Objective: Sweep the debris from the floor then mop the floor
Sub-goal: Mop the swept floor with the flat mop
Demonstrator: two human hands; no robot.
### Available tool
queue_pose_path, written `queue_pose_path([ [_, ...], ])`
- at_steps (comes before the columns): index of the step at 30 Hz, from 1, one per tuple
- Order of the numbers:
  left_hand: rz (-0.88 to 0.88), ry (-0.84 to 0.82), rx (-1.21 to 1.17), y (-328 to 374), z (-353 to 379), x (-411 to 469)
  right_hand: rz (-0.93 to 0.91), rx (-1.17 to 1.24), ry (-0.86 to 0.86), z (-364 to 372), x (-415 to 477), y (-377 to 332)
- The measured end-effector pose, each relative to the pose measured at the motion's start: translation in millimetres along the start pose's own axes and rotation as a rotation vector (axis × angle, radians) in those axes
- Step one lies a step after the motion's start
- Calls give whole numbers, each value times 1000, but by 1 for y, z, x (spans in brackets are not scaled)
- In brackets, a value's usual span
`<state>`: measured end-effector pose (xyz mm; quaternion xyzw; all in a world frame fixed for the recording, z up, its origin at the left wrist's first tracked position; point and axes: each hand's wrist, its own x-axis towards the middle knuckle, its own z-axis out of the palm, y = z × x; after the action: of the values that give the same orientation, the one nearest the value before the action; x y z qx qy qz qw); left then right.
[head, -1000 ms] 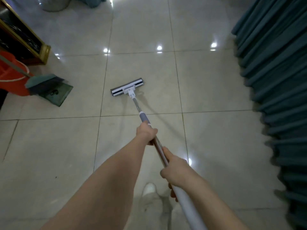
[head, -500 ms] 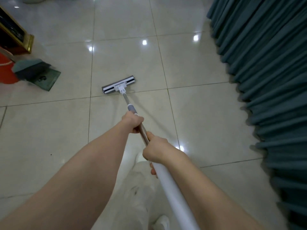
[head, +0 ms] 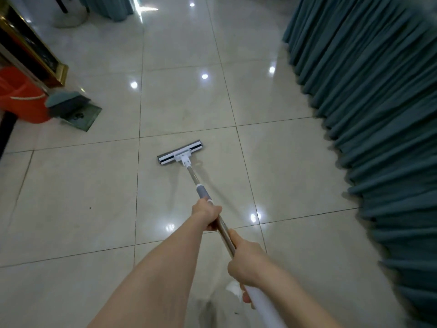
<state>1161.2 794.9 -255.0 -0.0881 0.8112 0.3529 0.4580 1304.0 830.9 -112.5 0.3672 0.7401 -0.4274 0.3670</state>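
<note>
Nearest the camera, the right hand (head: 248, 263) wraps the mop handle (head: 224, 233) where the white upper tube meets the metal shaft, its fingers (head: 246, 298) curled shut around it from below and the thumb lying along the top. Just beyond it, the left hand (head: 207, 214) grips the shaft below the grey collar, fingers closed tight around the pole. A pale shoe tip shows under the right wrist, blurred.

The handle runs up and left from the hands to the flat mop head (head: 180, 152), which lies on the glossy beige tiled floor (head: 71, 197) near the middle of the scene, just this side of a grout line, turned at a slight angle.

Farther left, a green dustpan (head: 81, 116) sits on the floor with a teal brush (head: 65, 102) resting on it, touching an orange bucket (head: 21, 95) at the left edge. Behind those stands a dark cabinet with a gold frame (head: 35, 53). Teal pleated curtains (head: 378, 114) run along the right side, near to far, and ceiling lights glint on the tiles.
</note>
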Motion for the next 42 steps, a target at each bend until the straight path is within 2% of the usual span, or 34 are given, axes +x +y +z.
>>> queue_pose_path([
  [5,11,-35,12,-22,-24,-22,37,39,45,30,-34,-19],
  [11,101,12,-4,-26,-78,-29,44,54,100,54,-56,-79],
  [20,139,14,-118,-43,-169,-71,68,-151,122,95,-98,-167],
  [30,138,193,-156,-60,-311,-102,-112,-316,98,146,-110,-278],
  [42,36,498,-359,-70,-503,-15,-344,-417,-3,172,-28,-442],
])
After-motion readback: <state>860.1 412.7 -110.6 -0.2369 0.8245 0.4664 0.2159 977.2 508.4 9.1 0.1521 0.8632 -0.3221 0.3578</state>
